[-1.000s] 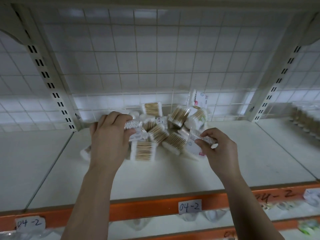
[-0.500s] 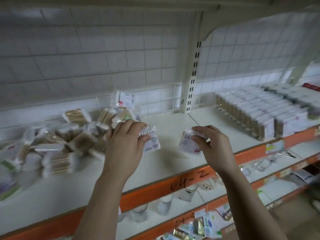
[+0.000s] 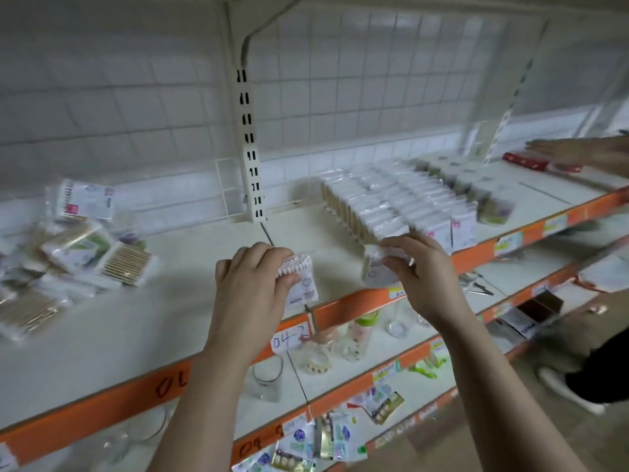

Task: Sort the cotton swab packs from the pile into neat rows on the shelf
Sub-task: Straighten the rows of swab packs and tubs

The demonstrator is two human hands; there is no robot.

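A loose pile of cotton swab packs [image 3: 78, 247] lies at the left of the white shelf [image 3: 190, 321]. Neat rows of packs [image 3: 391, 202] stand upright on the shelf's right section. My left hand [image 3: 252, 294] grips one clear cotton swab pack [image 3: 299, 277] with white tips showing, held above the shelf's front edge. My right hand [image 3: 418, 277] grips a second pack [image 3: 374, 270] just in front of the nearest row, almost touching it.
A slotted white upright [image 3: 252, 172] divides the shelf bays in front of a wire grid back. Another person's hand [image 3: 578, 151] reaches over red boxes [image 3: 531, 161] at the far right. Lower shelves hold glass jars [image 3: 269, 379] and small packets [image 3: 316, 441]. Orange edges carry labels.
Both hands have carried their packs rightward from the pile toward the rows. My view has swung right, so the pile now sits at the far left.
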